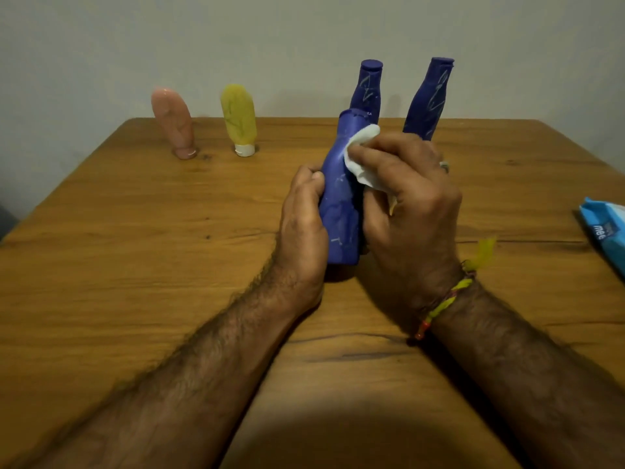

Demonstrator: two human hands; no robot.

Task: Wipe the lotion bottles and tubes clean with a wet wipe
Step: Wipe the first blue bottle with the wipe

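Left hand (302, 211) fingers around blue bottle (340, 204); right hand (411, 198) fingers pinching wet wipe (363, 157).

Bare table (135, 265) left, tubes (238, 120) and bottles (427, 96) along far edge, wipes pack (605, 228) right

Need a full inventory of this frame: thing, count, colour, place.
held bottle: 1, blue, centre, gripped upright above the table
standing bottles: 2, blue with pale scribbles, far edge, behind the hands; second at
pink tube: 1, pink, far left, standing on its cap
yellow tube: 1, yellow with white cap, right of the pink tube, cap down
wet wipe: 1, white, pressed on the held bottle
wipes pack: 1, light blue, right edge, partly cut off
table: 1, brown wood
left hand: grips the held bottle
right hand: holds the wet wipe; thread band at wrist
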